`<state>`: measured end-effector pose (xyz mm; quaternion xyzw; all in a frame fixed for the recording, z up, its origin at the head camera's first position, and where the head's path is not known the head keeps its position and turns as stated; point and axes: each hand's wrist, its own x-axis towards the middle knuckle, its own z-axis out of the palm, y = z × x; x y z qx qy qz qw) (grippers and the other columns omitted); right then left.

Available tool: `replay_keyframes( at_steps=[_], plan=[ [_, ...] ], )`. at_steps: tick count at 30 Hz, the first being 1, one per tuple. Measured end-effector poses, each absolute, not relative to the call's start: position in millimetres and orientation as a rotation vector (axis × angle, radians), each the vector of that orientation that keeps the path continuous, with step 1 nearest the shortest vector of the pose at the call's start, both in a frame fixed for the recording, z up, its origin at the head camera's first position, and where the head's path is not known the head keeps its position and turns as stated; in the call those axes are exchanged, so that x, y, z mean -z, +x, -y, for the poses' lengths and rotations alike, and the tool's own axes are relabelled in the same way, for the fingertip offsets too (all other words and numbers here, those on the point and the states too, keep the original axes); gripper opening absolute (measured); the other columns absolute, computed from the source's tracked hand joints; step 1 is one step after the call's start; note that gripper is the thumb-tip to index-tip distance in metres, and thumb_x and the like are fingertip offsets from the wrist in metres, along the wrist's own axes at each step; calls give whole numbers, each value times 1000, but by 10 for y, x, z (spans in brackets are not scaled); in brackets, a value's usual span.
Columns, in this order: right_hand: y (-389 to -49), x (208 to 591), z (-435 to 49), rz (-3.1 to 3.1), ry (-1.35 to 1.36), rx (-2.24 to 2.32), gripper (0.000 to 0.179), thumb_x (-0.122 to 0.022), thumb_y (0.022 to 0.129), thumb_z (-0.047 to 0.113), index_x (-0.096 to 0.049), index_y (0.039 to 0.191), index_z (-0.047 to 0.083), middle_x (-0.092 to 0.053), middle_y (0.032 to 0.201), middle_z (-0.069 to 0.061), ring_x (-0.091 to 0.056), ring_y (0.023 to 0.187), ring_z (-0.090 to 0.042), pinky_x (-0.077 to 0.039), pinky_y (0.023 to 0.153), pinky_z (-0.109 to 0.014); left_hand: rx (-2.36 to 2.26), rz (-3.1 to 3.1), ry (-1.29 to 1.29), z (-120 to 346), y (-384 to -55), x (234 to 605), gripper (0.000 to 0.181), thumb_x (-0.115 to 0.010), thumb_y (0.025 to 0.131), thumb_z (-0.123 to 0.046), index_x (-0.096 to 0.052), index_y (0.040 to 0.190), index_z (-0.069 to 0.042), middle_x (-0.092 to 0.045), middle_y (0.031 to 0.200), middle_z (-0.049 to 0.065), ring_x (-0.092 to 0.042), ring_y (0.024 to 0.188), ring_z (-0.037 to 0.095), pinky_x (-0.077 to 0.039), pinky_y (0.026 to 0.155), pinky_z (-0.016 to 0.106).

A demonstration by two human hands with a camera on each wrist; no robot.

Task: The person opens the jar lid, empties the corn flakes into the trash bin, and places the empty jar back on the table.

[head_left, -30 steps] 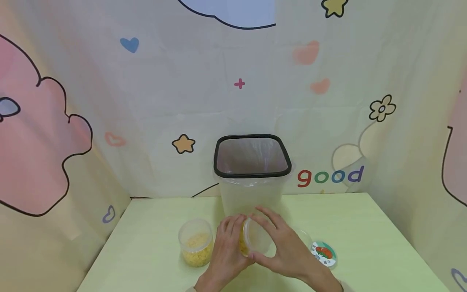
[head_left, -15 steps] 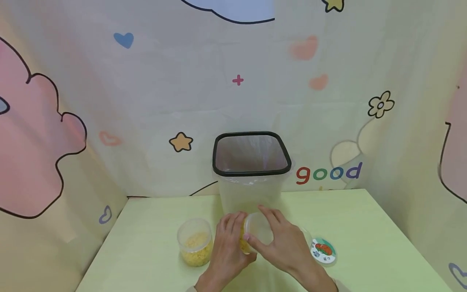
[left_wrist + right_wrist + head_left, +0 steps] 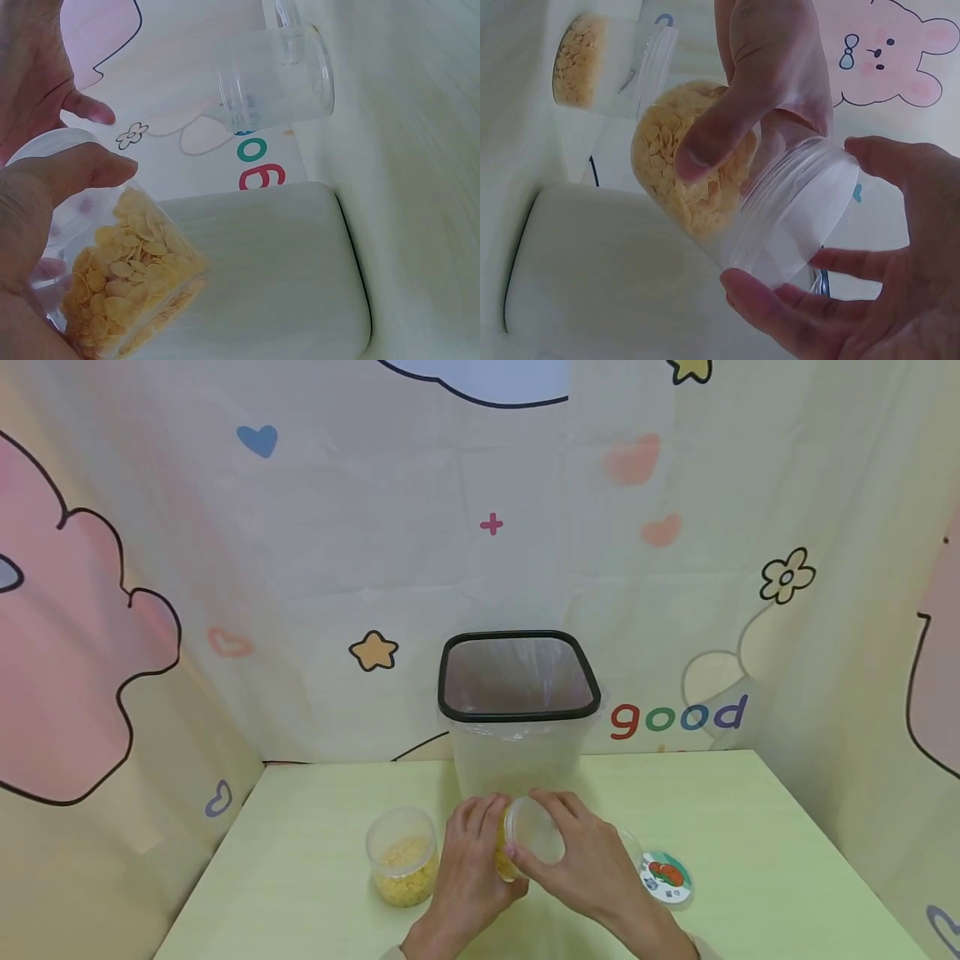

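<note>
My left hand (image 3: pixel 472 864) grips a clear plastic jar (image 3: pixel 139 262) partly filled with pale yellow flakes, its thumb along the side. The jar is tipped over, with its translucent white screw lid (image 3: pixel 802 214) facing right. The fingers and thumb of my right hand (image 3: pixel 592 864) are spread around that lid and hold its rim. Left of my hands, a second clear jar (image 3: pixel 405 878) of the same flakes stands upright without a lid. In the left wrist view a clear jar (image 3: pixel 277 79) with no flakes in it stands beyond; my right hand mostly hides it in the head view.
A pale bin (image 3: pixel 517 756) with a black rim and a plastic liner stands directly behind my hands. On the right of the light green table (image 3: pixel 300 843) lies a round disc (image 3: pixel 666 878) with a tomato picture. A printed curtain (image 3: pixel 337 527) surrounds the table.
My right thumb has moved up from the lid's lower edge to its near side, and the right fingers have shifted round the rim. The left hand keeps its grip on the jar.
</note>
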<state>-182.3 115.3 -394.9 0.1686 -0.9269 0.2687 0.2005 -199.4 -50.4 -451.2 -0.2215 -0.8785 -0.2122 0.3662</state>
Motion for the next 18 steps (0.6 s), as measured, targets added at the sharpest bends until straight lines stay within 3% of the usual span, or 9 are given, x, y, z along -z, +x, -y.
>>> replay_keyframes(
  at_steps=[6, 11, 18],
  plan=[
    [-1843, 3961, -1228, 2528, 717, -827, 64, -80, 76, 42, -57, 133, 22, -56, 131, 6, -64, 93, -11, -55, 69, -21, 510, 2231, -562, 522, -1996, 4509, 91, -89, 45, -28, -53, 128, -12, -60, 122, 1, -52, 112, 24, -48, 96, 40],
    [-1870, 3977, -1274, 2430, 875, -732, 68, -83, 75, 37, -54, 135, 23, -54, 134, 4, -61, 111, -13, -58, 85, -34, 505, 2227, -562, 538, -1997, 4503, 89, -84, 45, -26, -54, 128, -12, -60, 122, 2, -52, 112, 24, -47, 96, 40],
    [-1891, 3979, -1319, 2351, 1021, -677, 72, -85, 73, 31, -52, 137, 25, -50, 140, 2, -60, 116, -17, -58, 86, -38, 533, 2242, -566, 543, -1979, 4484, 99, -93, 40, -28, -53, 129, -12, -60, 124, 1, -51, 114, 24, -45, 99, 39]
  ],
)
